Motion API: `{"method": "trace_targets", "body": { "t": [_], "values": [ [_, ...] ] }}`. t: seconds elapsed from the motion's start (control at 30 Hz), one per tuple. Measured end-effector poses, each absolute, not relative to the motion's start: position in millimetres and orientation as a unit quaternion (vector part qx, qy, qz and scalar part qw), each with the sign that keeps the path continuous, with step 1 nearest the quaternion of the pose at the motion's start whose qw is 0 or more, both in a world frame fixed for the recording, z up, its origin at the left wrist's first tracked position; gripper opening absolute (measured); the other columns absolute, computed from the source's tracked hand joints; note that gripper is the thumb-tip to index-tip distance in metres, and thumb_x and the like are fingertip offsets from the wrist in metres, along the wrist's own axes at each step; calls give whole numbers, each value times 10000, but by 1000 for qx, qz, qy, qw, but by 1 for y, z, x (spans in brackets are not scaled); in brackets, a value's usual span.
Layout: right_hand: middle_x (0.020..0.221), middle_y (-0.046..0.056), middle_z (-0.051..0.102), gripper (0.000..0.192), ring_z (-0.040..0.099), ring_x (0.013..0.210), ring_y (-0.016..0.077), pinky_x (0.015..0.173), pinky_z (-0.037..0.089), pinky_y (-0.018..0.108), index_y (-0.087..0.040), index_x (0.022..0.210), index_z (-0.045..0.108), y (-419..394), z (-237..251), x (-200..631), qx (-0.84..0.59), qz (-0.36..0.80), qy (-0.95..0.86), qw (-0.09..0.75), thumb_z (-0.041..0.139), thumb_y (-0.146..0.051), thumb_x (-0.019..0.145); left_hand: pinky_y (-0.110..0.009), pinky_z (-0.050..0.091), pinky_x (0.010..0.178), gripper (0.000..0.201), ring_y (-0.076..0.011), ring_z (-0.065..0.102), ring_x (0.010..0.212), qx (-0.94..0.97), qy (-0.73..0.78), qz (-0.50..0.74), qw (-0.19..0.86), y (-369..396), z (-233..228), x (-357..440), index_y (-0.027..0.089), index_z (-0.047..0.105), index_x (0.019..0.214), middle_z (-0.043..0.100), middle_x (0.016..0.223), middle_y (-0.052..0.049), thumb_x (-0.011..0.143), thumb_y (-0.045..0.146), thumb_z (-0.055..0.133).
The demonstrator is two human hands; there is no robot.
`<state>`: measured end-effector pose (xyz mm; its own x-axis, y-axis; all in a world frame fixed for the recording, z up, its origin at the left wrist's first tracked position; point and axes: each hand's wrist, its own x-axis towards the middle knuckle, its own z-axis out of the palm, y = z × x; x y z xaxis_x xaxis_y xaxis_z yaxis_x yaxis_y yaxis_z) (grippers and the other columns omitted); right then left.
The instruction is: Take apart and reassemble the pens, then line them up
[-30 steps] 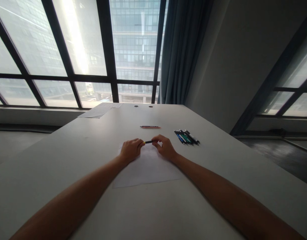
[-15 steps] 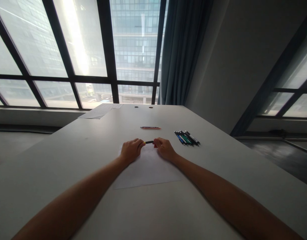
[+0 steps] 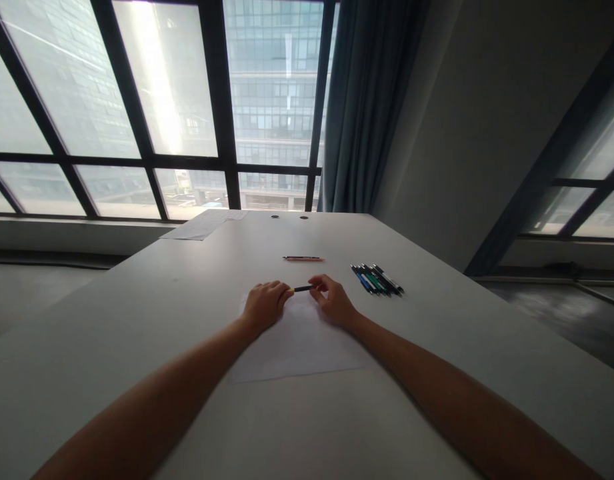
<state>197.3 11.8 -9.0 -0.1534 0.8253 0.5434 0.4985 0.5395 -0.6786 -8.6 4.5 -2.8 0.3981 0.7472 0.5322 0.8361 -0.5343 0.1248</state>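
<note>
Two hands meet over a white sheet of paper (image 3: 297, 340) on a pale table (image 3: 137, 320).

**Q:** What are they holding?

**A:** One slim dark pen (image 3: 302, 289) with a yellow end. It lies level between the hands, just above the far edge of the sheet. The left hand (image 3: 263, 305) is curled shut around the yellow end; the right hand (image 3: 333, 301) pinches the dark end with thumb and fingertips.

**Q:** Which step does this look like?

**A:** Judging by the grip, the pen is being pulled apart or pushed together, perhaps a cap (too small to tell which). The next move would call for a straight pull or push along the pen's length, both grips kept firm.

**Q:** What else is on the table?

**A:** A pink pen (image 3: 303, 259) lies alone beyond the hands. A cluster of pens (image 3: 377, 279), blue, green and black, sits to the right. More papers (image 3: 201, 225) rest at the far left corner, near the window (image 3: 161, 107).
</note>
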Motion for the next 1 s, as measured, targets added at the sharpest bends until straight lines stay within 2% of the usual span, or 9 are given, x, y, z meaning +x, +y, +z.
{"method": "trace_targets", "body": {
  "t": [0.07, 0.2, 0.3, 0.4, 0.73, 0.87, 1.0],
  "values": [
    [845, 45, 672, 244, 590, 707, 154, 707, 453, 282, -167, 951, 634, 12, -9, 198, -455, 179, -735, 470, 564, -364, 825, -288, 425, 714, 294, -172, 636, 774, -831, -477, -275, 80, 4, -3, -9, 230, 663, 931, 703, 903, -23, 962, 383, 414],
    [665, 31, 638, 326, 571, 628, 157, 653, 433, 282, -167, 711, 626, 13, -10, 198, -486, 184, -735, 437, 455, -379, 890, -293, 427, 711, 296, -179, 636, 778, -833, -477, -269, 81, 5, -4, -9, 227, 662, 930, 703, 901, -27, 962, 382, 412],
    [746, 29, 664, 149, 591, 690, 161, 694, 449, 284, -172, 804, 638, 14, -10, 198, -465, 171, -737, 460, 538, -281, 810, -294, 429, 717, 311, -179, 636, 780, -833, -476, -269, 80, 7, -6, -9, 228, 660, 927, 703, 905, -25, 965, 391, 399],
    [810, 33, 666, 115, 590, 708, 155, 722, 459, 292, -176, 834, 627, 13, -8, 197, -446, 157, -736, 485, 561, -227, 755, -295, 432, 729, 319, -178, 638, 787, -831, -482, -266, 76, 7, -6, -9, 225, 657, 928, 703, 913, -29, 967, 390, 386],
    [807, 48, 673, 152, 582, 697, 169, 713, 474, 310, -177, 833, 639, 18, -7, 206, -498, 106, -673, 537, 556, -285, 765, -309, 437, 747, 291, -188, 643, 799, -821, -505, -259, 59, 5, -3, -7, 214, 634, 929, 702, 929, -40, 966, 337, 373],
    [798, 61, 678, 227, 590, 710, 185, 702, 475, 318, -166, 875, 669, 25, -8, 214, -526, 152, -631, 550, 536, -328, 787, -306, 438, 750, 292, -189, 643, 803, -818, -508, -264, 56, 5, -4, -8, 217, 632, 937, 700, 939, -43, 966, 338, 369],
    [823, 66, 688, 231, 613, 735, 191, 719, 486, 324, -168, 884, 675, 27, -9, 216, -516, 181, -623, 560, 514, -291, 773, -313, 441, 754, 282, -193, 643, 800, -817, -512, -260, 55, 4, -3, -8, 218, 634, 933, 701, 949, -40, 962, 333, 378]
  ]
}}
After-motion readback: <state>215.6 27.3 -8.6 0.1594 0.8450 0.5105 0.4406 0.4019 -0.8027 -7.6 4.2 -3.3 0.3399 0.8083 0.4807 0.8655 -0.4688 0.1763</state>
